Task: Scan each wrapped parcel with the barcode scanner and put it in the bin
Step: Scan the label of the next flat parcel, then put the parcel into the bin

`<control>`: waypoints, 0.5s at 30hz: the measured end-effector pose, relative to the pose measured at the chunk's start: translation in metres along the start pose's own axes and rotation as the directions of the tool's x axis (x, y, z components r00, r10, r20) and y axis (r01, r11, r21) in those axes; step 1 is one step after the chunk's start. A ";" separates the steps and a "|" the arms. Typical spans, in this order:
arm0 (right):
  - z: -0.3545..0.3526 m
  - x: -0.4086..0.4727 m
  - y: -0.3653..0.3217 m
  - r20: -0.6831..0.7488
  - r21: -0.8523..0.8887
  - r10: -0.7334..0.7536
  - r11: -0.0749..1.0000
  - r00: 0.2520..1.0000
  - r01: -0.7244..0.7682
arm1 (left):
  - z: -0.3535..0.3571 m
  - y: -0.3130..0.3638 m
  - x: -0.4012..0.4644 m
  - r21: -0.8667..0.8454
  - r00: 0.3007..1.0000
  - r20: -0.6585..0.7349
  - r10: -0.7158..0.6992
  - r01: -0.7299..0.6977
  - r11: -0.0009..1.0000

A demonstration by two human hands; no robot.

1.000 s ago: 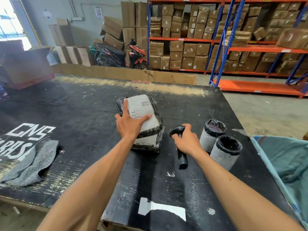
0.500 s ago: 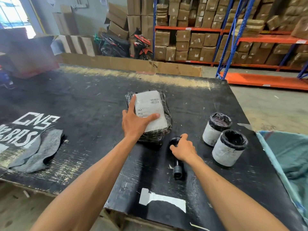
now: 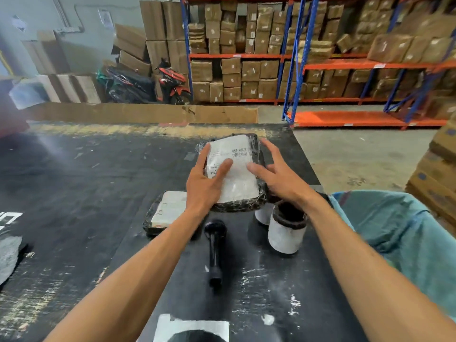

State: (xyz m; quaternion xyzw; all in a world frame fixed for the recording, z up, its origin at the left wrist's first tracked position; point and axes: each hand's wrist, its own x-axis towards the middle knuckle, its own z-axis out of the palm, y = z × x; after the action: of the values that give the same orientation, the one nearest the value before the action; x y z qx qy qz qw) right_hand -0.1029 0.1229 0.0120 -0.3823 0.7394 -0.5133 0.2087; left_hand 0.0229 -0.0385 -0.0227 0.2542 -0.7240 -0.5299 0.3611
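A parcel wrapped in black film, with a white barcode label on top, is held above the black table. My left hand grips its left edge, thumb laid across the label. My right hand touches its right side with straight, spread fingers, thumb tip on the label. A second wrapped parcel lies flat on the table under my left wrist. The black barcode scanner lies on the table between my forearms, with no hand on it. The teal-lined bin stands at the table's right edge.
Two white rolls with black wrapped tops stand just under my right wrist. A grey cloth lies at the left edge. A long cardboard strip borders the table's far side. Shelving with cartons fills the background.
My right hand let go of the scanner, which now lies on the table, and came up to the parcel. The top parcel has been lifted to the right, uncovering a second one beneath.
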 end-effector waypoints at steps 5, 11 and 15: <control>-0.069 -0.017 0.041 -0.100 -0.097 -0.081 0.993 0.992 0.072 | 0.092 0.032 -0.004 -0.015 0.991 0.130 0.034 -0.032 0.999; -0.186 -0.050 0.105 -0.294 0.037 -0.015 0.999 0.956 0.028 | 0.215 0.060 -0.010 0.123 0.954 0.298 0.021 -0.060 0.991; -0.255 -0.076 0.154 -0.370 0.052 0.068 0.997 0.926 -0.053 | 0.294 0.052 -0.016 0.236 0.926 0.377 -0.015 -0.081 0.968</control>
State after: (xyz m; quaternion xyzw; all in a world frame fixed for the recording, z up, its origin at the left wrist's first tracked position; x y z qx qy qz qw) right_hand -0.2889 0.3632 -0.0374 -0.2508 0.7664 -0.5847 0.0884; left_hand -0.1994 0.1618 -0.0292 0.1787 -0.8441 -0.4683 0.1903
